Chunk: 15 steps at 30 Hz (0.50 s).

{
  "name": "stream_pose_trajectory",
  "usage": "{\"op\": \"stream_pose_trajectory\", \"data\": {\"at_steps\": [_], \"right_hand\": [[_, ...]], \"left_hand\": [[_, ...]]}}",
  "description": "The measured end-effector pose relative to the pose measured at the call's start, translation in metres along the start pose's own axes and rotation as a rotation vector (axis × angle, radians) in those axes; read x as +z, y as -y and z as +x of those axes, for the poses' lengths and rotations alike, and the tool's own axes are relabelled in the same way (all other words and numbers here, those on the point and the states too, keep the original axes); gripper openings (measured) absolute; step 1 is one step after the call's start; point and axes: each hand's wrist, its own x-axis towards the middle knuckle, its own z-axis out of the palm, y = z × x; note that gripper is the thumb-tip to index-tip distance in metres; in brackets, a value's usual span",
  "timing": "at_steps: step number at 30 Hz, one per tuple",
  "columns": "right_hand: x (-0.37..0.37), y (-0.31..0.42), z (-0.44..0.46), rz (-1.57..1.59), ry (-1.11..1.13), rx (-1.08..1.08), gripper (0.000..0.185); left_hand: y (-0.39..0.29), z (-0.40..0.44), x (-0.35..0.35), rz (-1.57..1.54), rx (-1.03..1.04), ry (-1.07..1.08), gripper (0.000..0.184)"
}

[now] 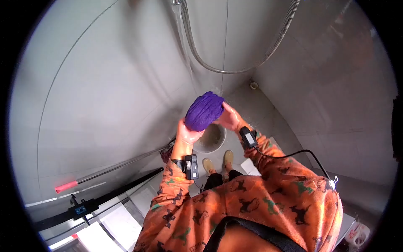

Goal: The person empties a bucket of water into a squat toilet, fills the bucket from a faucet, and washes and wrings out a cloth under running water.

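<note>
From my remote seat, through the head camera, I had both hands on one purple cloth (205,111), bunched into a thick, creased bundle and held up in the air above the floor (261,111). My left hand (189,133) held it from below at its near left end, with the palm under the fabric. My right hand (229,118) held its right side, the thumb lying along the edge. The skin of both hands looked wet.

Beyond and below the cloth I saw a round bucket (210,150) on the floor, partly hidden by the bundle and the hands. Water (180,35) ran down from a tap (175,2) at the top of the view, and beside it a ribbed metal hose (222,71) hung in a long loop. A white pipe end (254,85) stood near the floor's far corner. Nearer to me, two pale shoes (228,157) were on the floor, just short of the bucket. Off toward the floor's left edge stretched a pole with a pink handle (66,186). Each wrist carried a black box (191,166), and a cable (300,152) ran from the right one.
</note>
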Motion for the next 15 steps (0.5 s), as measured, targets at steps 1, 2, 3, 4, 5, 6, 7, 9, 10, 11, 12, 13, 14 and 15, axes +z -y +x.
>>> {"op": "stream_pose_trajectory", "data": {"at_steps": [1, 2, 3, 4, 5, 6, 7, 9, 10, 11, 12, 13, 14, 15], "right_hand": [[0.006, -0.004, -0.007, 0.002, -0.002, 0.003, 0.042], [0.015, -0.007, -0.012, 0.108, 0.131, -0.027, 0.045], [0.023, -0.009, -0.014, 0.215, 0.263, -0.057, 0.047], [0.028, -0.007, -0.008, 0.217, 0.260, -0.054, 0.047], [0.033, 0.000, 0.005, 0.170, 0.183, -0.139, 0.046], [0.038, 0.005, 0.015, 0.122, 0.105, -0.224, 0.045], [0.043, 0.007, 0.022, 0.124, 0.102, -0.221, 0.045], [0.053, 0.009, 0.029, -0.215, -0.033, -0.216, 0.038], [0.059, 0.009, 0.026, -0.213, -0.035, -0.213, 0.038], [0.066, 0.008, 0.020, -0.415, 0.037, -0.209, 0.038], [0.074, 0.008, 0.015, -0.616, 0.110, -0.203, 0.039], [0.083, 0.008, 0.010, -0.923, 0.160, -0.268, 0.034], [0.093, 0.006, 0.004, -1.026, 0.214, -0.351, 0.031], [0.094, 0.002, 0.000, -1.034, 0.183, -0.407, 0.027]], "left_hand": [[0.000, -0.002, 0.000, 0.023, -0.034, 0.122, 0.026], [0.001, -0.003, -0.002, 0.046, -0.067, 0.244, 0.027], [0.001, -0.002, -0.003, 0.044, -0.067, 0.241, 0.027], [0.001, 0.001, -0.004, 0.069, -0.083, 0.093, 0.028], [0.001, 0.003, -0.006, 0.093, -0.098, -0.055, 0.029], [0.001, 0.006, -0.017, 0.091, -0.099, -0.058, 0.029], [0.002, 0.011, -0.036, 0.141, -0.105, -0.035, 0.030], [-0.004, 0.017, -0.078, -0.016, -0.212, 0.298, 0.044], [-0.004, 0.011, -0.073, -0.018, -0.212, 0.295, 0.044], [-0.003, 0.001, -0.061, 0.117, -0.286, 0.260, 0.049], [-0.001, -0.005, -0.054, 0.253, -0.360, 0.224, 0.054], [0.001, 0.005, -0.062, 0.290, -0.394, 0.332, 0.061], [0.008, 0.006, -0.040, 0.028, -0.263, 0.194, 0.055], [0.008, 0.022, -0.044, -0.032, -0.171, 0.141, 0.050]]}}
